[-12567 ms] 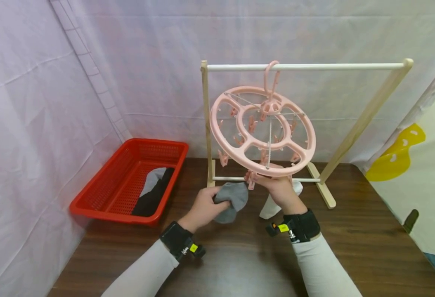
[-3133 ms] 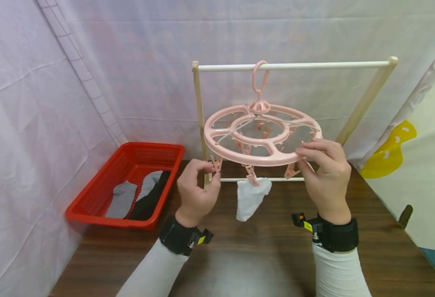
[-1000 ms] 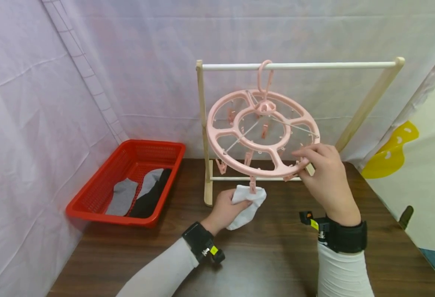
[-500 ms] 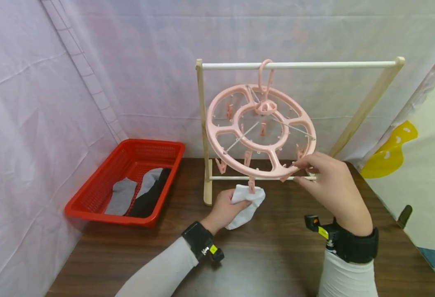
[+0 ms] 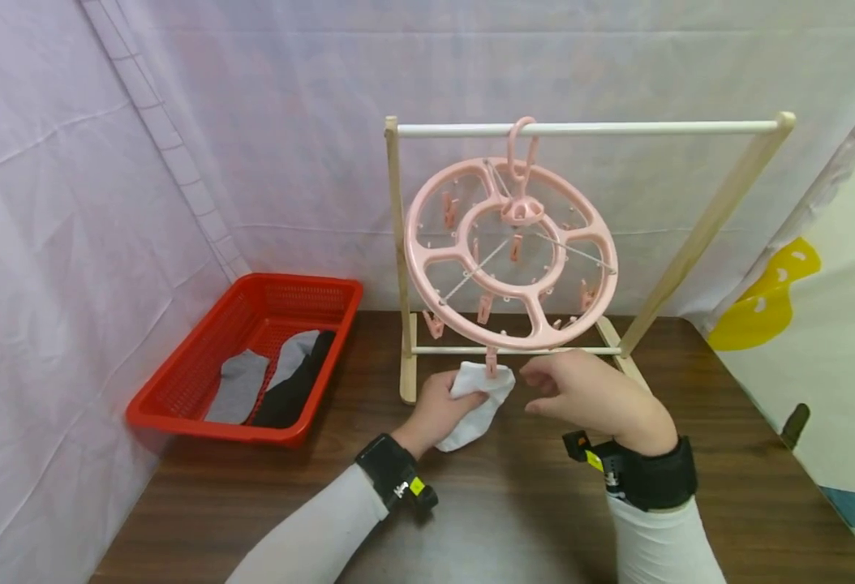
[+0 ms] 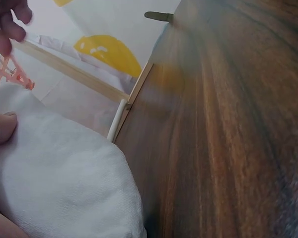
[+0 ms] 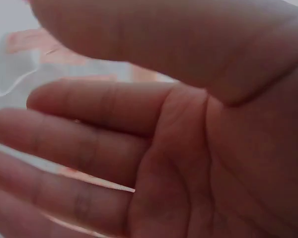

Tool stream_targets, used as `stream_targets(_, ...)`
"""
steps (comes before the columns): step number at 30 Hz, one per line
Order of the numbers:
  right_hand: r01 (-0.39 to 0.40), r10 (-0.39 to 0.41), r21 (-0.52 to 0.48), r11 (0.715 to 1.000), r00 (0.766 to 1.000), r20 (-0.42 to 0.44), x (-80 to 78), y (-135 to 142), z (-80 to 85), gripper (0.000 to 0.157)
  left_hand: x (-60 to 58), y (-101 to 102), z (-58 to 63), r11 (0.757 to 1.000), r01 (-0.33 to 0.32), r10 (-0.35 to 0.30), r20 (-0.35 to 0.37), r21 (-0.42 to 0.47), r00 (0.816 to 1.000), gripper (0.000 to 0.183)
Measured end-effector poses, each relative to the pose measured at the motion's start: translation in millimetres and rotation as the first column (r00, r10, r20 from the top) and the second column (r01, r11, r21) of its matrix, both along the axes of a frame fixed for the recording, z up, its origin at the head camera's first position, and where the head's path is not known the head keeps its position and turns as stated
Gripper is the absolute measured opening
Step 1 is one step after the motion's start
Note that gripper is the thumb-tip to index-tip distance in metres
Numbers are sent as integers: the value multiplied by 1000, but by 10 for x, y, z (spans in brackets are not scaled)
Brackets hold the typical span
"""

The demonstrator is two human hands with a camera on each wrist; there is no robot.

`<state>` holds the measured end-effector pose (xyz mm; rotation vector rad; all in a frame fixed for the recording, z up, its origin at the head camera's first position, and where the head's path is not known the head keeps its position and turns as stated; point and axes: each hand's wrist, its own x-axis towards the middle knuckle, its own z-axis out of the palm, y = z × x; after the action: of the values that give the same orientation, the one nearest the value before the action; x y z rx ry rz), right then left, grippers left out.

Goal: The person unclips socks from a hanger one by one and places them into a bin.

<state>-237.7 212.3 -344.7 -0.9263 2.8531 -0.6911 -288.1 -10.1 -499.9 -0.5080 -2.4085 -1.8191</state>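
A white sock point(image 5: 480, 414) hangs by its top edge from a pink clothespin point(image 5: 491, 362) at the front of a round pink drying hanger point(image 5: 442, 302). My left hand point(image 5: 438, 412) pinches the sock's left side, thumb over the fabric; the left wrist view shows the white cloth point(image 6: 69, 173) close up below the clothespin point(image 6: 14, 74). Just right of the sock and clothespin, my right hand point(image 5: 591, 399) holds nothing; its fingers point(image 7: 89, 144) are extended and relaxed in the right wrist view. The hanger tilts down toward me.
The hanger hooks over the white bar point(image 5: 661, 128) of a wooden rack point(image 5: 705, 235). At left a red basket point(image 5: 252, 436) holds a grey sock point(image 5: 238, 388) and dark and grey fabric point(image 5: 292, 389). Several other pink clothespins dangle from the hanger. A brown wooden tabletop point(image 5: 500, 519) lies below.
My right hand has let go of the hanger's right rim and moved left and down beside the sock. The hanger tilts more steeply. Earlier, my left hand moved from another clothespin to the sock.
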Motion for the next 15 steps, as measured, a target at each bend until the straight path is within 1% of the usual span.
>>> stream_targets(2,-5,5,-1,1000,1000,-22,-68,-18,-82,35,-10,-5,0,1000,0,0,-3,3,1000,32)
stream_targets(5,-31,32,14,999,997,-68,-197,-50,-220,39,-17,-7,1,1000,3,-3,-4,6,1000,32)
stream_targets(7,-62,63,15,998,995,-80,-281,-68,-299,46,-17,-6,3,1000,3,-3,-3,4,1000,32)
stream_targets(9,-92,92,-7,996,992,-83,-352,-80,-364,52,-16,-2,2,1000,3,-3,-1,3,1000,32)
stream_targets(11,-126,122,-68,990,991,-64,-411,-88,-418,57,-13,0,4,1000,0,0,2,-2,1000,32)
stream_targets(13,-163,159,-150,975,987,-35,-459,-99,-464,56,-10,3,4,1000,-4,4,5,-5,1000,31)
stream_targets(15,-185,190,-240,953,982,-2,-497,-120,-499,51,-8,6,3,1000,-8,8,8,-9,1000,30)
